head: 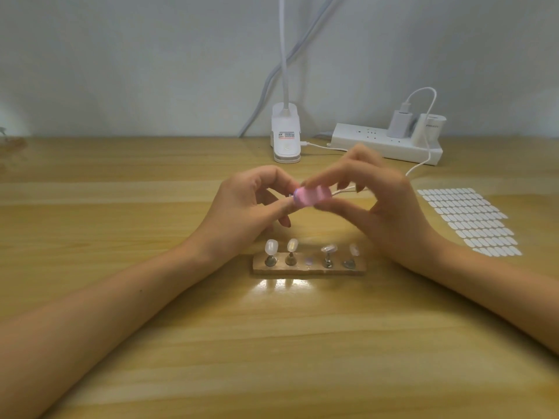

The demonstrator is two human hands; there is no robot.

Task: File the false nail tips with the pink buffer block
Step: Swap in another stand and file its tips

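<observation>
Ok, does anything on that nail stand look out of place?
The middle spot on the stand is bare; the left hand seems to hold the missing nail against the pink block. The fourth nail sits tilted, unlike the upright first nail.

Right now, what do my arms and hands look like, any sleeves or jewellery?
Left forearm and right forearm are bare to the picture's edge: no sleeves, watch or bracelets. Left hand and right hand show no rings or gloves; the right is blurred.
</observation>
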